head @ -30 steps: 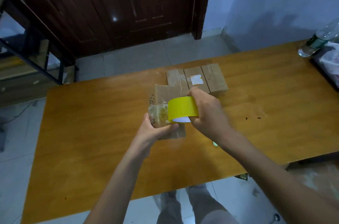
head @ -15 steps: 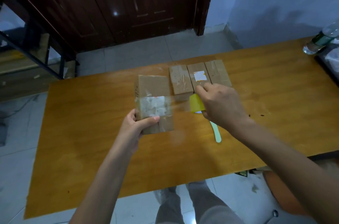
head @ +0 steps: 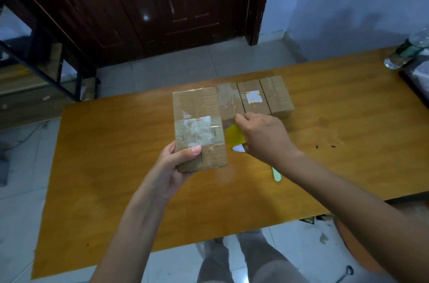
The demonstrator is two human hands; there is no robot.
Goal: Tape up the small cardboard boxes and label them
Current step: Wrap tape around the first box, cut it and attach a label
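Head view, frame centre: left hand (head: 176,162) gripped a taped cardboard box (head: 199,128) above the table (head: 116,166); right hand (head: 262,136) clutched the yellow tape roll (head: 234,136) just beside it.

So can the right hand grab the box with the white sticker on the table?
Probably yes. The right hand sits just in front of the stickered box with nothing between them, but it grips the yellow tape roll, so it should drop that first.
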